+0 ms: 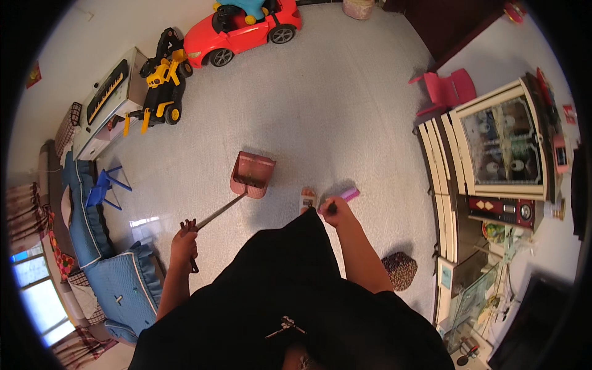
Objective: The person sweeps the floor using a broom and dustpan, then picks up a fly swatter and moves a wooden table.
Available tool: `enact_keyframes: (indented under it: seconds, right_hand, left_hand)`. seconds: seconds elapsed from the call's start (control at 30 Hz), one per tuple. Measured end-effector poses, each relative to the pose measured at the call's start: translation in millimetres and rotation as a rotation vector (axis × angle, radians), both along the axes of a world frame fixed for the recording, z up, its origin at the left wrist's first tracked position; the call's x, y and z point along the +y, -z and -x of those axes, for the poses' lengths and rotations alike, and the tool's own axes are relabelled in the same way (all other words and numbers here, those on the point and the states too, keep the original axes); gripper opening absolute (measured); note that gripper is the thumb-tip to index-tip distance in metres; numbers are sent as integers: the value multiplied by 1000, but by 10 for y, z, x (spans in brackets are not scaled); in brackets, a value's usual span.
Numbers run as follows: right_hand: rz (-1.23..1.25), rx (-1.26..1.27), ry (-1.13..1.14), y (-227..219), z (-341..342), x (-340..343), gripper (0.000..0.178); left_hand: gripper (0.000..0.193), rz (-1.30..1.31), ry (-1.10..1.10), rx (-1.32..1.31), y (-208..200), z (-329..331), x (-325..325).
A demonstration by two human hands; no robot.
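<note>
My left hand (184,242) is wrapped round the long handle of a pink dustpan (237,196). The pan rests on the floor ahead of me, its open side facing away, with something dark inside it. My right hand (335,211) is closed round the dark end of a stick, seen nearly end-on. Just beyond this hand a purple broom head (349,194) shows near the floor; most of the broom is hidden by my hand. Between dustpan and broom, a foot in a slipper (308,198) sticks out past my black clothing.
A red toy car (243,36) and a yellow-black toy digger (163,83) stand far left. Blue sofa (123,290) and small blue chair (105,188) are at left. A pink chair (449,90), cream cabinet (456,154) and patterned stool (399,271) are at right.
</note>
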State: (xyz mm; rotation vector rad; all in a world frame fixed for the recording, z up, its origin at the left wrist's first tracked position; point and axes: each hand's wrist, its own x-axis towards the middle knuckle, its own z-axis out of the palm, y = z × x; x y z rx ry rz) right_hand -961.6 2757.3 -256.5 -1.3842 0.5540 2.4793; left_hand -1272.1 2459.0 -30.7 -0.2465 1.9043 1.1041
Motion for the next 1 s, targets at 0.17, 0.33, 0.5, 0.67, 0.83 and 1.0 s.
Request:
enact_keyframes:
  seconds: [0.17, 0.33, 0.5, 0.67, 0.83, 1.0]
  right_hand:
    - [-124, -32, -93, -145, 1019, 1030, 20]
    - [-7, 152, -109, -162, 1803, 1999, 20]
    - [-47, 297, -59, -177, 2046, 2521, 22]
    - [-313, 91, -366, -281, 1951, 2944, 22]
    - [-822, -478, -1037, -407, 2224, 3273, 18]
    - [-1058, -715, -1317, 203, 2475, 4090, 15]
  left_hand:
    - [18, 108, -27, 121, -152, 5, 527]
    - [29, 100, -60, 151, -286, 167, 987]
    - [29, 60, -110, 103, -118, 516, 1317]
    - [29, 96, -90, 50, 112, 1017, 1853]
    - [28, 185, 11, 125, 323, 1482, 2185]
    - [23, 243, 134, 179, 388, 1944, 2650]
